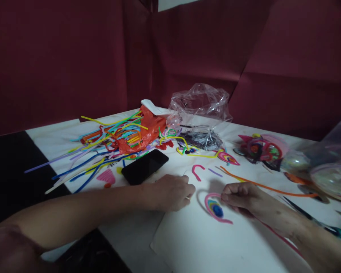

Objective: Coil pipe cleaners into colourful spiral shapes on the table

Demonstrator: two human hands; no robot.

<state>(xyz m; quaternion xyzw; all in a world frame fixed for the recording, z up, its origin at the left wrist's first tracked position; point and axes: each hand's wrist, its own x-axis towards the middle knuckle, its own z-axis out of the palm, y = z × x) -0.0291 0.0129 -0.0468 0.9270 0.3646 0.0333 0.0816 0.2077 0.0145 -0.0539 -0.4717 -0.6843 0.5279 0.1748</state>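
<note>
My right hand [241, 197] pinches a curved piece made of pink, yellow and blue pipe cleaner [216, 209] between thumb and fingers. It is held just over a white sheet of paper [193, 239], and its shadow falls beside it. On the left, my left hand [176, 192] lies on the paper's edge with its fingers curled. Something small and pale shows at its fingertips, too small to name. Beyond the hands lie a bent pink pipe cleaner piece [197, 172], a short purple piece [215, 173] and a long orange pipe cleaner [268, 186].
A black phone [144, 167] lies beyond my left forearm. Loose pipe cleaners [99, 151] spill from a red plastic bag [153, 129]. A clear plastic bag [200, 102] stands behind. At right are scissors [309, 218] and round clear tubs [333, 180].
</note>
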